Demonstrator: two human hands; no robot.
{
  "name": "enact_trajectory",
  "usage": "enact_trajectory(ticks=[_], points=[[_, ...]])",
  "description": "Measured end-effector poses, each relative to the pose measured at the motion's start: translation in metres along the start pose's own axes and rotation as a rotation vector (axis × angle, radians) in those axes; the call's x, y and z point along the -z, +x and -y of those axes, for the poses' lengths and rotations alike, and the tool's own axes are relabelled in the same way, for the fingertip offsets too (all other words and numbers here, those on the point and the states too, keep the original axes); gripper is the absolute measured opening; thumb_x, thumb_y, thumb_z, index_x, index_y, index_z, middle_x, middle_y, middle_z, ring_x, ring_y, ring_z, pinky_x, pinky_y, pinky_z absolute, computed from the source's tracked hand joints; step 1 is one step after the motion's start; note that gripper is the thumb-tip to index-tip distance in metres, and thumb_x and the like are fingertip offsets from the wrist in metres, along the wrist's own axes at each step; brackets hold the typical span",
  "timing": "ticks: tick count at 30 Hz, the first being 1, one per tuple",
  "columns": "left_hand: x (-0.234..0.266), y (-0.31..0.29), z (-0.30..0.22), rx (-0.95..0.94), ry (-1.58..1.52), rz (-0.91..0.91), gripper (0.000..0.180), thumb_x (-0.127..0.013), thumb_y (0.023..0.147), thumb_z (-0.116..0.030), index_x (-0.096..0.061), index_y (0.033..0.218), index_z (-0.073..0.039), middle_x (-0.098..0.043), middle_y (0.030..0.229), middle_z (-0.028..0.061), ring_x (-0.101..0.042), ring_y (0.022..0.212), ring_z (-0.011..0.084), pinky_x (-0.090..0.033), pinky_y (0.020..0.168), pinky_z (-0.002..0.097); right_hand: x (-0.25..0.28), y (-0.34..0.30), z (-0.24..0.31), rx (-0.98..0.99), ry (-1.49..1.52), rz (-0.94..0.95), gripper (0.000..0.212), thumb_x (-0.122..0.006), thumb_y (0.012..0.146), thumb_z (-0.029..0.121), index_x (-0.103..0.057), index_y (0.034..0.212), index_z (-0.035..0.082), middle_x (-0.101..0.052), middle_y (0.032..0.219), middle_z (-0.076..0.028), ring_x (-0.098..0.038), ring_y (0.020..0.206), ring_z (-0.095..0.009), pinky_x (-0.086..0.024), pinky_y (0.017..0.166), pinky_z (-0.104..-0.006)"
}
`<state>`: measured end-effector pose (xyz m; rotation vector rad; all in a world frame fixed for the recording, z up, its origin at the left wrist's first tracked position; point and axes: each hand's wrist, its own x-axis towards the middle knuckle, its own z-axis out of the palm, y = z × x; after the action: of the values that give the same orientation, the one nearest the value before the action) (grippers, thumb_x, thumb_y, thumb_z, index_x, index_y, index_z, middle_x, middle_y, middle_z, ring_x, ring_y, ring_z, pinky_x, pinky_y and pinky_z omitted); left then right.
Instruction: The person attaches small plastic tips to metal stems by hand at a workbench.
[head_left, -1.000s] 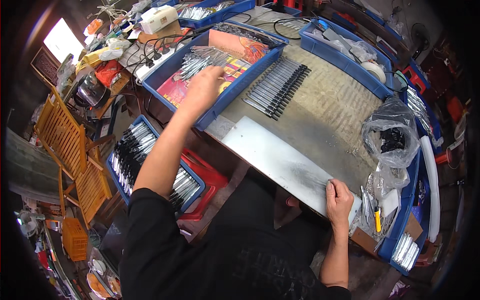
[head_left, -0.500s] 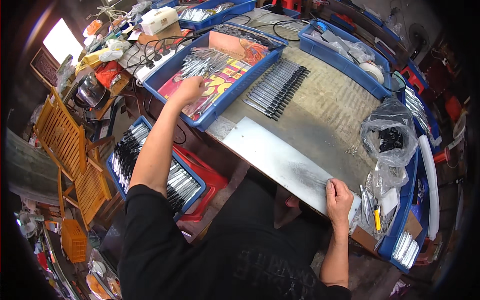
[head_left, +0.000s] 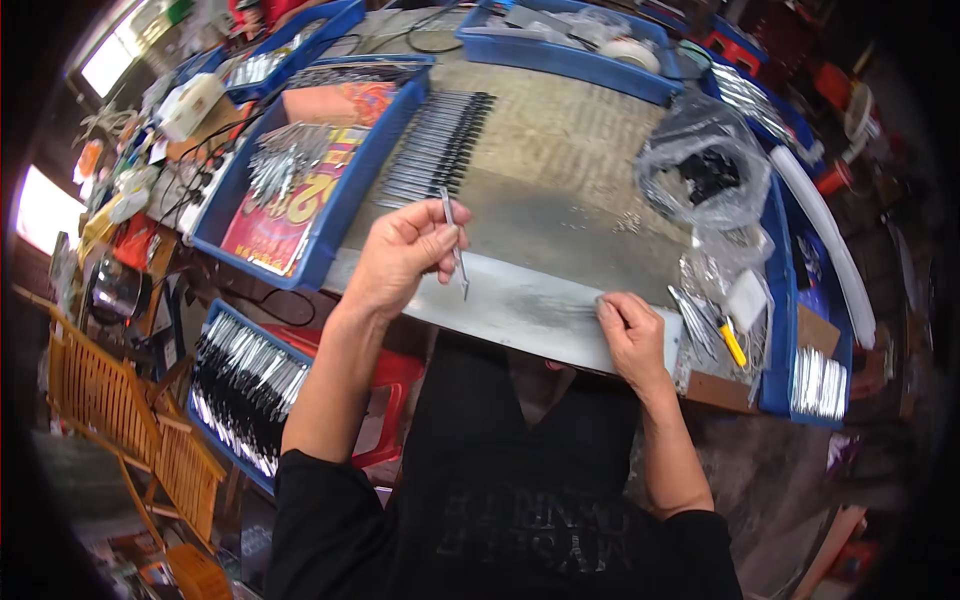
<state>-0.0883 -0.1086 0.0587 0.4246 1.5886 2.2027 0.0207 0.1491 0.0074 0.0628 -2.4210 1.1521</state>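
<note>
My left hand [head_left: 405,250] pinches a slim silver metal piece [head_left: 455,245] between thumb and fingers, above the left part of a white board [head_left: 480,305]. The piece points nearly upright in the picture; its exact kind I cannot make out. My right hand [head_left: 632,340] is closed at the board's right end, thumb against forefinger; anything inside the fingers is hidden. Beyond the left hand lies a neat row of slim silver pieces with black ends [head_left: 435,150]. A blue tray [head_left: 325,225] to the left holds a pile of loose silver pieces [head_left: 285,165] on printed sheets.
A plastic bag [head_left: 700,170] with black parts sits at the right, near a yellow-handled tool [head_left: 733,345]. Another blue tray [head_left: 570,50] stands at the back. A blue crate [head_left: 235,455] of silver-and-black pieces rests low left, by a red stool [head_left: 395,375] and wooden chair [head_left: 105,390].
My left hand has come out of the blue tray, rightward over the white board, with a slim silver piece in its fingers. My right hand stays by the board's right end. The view has shifted.
</note>
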Motion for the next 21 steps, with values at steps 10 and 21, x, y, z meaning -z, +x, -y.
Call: enact_trajectory(ticks=[10, 21], points=[[-0.086, -0.025, 0.061, 0.094, -0.084, 0.001, 0.013, -0.059, 0.083, -0.005, -0.053, 0.093, 0.000, -0.056, 0.078, 0.0071, -0.052, 0.060, 0.0098, -0.044, 0.052, 0.0214, -0.001, -0.017, 0.034, -0.056, 0.383, 0.289, 0.015, -0.065, 0.076, 0.014, -0.059, 0.079, 0.000, -0.055, 0.068, -0.010, -0.057, 0.063, -0.022, -0.044, 0.056, -0.0316], [-0.081, -0.029, 0.065, -0.054, -0.098, 0.094, 0.010, -0.061, 0.081, -0.006, -0.053, 0.083, 0.001, -0.056, 0.079, 0.0100, -0.053, 0.062, 0.0124, -0.047, 0.053, 0.0234, 0.043, -0.034, 0.015, -0.011, 0.400, 0.146, 0.015, -0.059, 0.083, 0.013, -0.060, 0.087, -0.001, -0.059, 0.075, -0.009, -0.058, 0.069, -0.017, -0.046, 0.062, -0.0292]])
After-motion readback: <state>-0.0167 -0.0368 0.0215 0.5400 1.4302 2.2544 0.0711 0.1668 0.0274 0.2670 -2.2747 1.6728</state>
